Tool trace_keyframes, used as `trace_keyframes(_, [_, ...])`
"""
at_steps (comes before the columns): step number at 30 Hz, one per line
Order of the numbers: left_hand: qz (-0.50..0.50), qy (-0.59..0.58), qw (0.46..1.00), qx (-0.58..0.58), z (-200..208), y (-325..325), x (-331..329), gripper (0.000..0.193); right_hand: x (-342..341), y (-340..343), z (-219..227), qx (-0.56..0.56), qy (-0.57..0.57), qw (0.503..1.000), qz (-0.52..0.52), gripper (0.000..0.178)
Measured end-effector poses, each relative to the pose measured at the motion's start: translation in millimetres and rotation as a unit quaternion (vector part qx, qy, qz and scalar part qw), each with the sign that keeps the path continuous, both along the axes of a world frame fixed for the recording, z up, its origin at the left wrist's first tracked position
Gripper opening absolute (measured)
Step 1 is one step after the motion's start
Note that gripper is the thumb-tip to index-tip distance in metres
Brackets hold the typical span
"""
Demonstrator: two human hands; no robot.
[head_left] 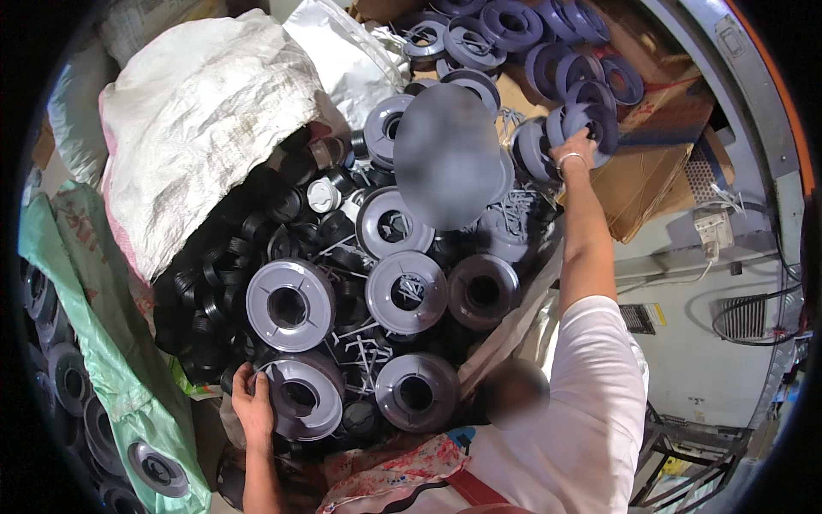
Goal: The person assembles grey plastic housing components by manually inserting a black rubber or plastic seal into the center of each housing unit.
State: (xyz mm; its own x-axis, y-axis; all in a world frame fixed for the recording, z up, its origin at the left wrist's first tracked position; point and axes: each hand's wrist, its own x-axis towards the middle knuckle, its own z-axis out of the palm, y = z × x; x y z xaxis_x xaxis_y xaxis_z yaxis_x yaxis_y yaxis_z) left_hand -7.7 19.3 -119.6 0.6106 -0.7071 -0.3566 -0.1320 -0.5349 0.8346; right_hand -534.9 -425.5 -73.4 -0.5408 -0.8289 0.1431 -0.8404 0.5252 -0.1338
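At the upper right my right hand (575, 151) grips the rim of a grey plastic ring (604, 127), its fingers at the central hole. Another grey ring (533, 152) sits directly beside it. My left hand (252, 404) is at the lower left with fingers apart, next to a flanged grey ring (329, 396); whether it touches the rim I cannot tell. More flanged rings lie around the middle, among them one grey ring (289, 306) and a second grey ring (417, 392). Black round caps (205, 295) fill the heap beneath them.
A white woven sack (210, 111) spills the caps at the left. Green sheeting (103, 343) borders more grey rings. Thin grey plastic sticks (364, 355) lie between the rings. A cardboard box (646, 184) stands at the right, near a wall socket (712, 230). A blurred oval hides the upper middle.
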Motion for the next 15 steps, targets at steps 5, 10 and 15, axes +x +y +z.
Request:
trace_keyframes(5, [-0.058, -0.026, 0.998, -0.002, 11.0, -4.4, -8.2, 0.041, 57.6, 33.2, -12.4, 0.143, 0.043, 0.983, 0.106, 0.093])
trace_keyframes(10, [-0.092, -0.023, 0.996, 0.002, 23.6, -5.5, -13.9, 0.042, 95.6, 99.1, -42.5, 0.133, -0.059, 0.956, 0.254, 0.068])
trace_keyframes(15, [-0.054, 0.036, 0.998, -0.006, 16.7, -4.4, -8.5, 0.041, 130.2, 157.7, -11.7, 0.176, -0.104, 0.847, 0.490, 0.065])
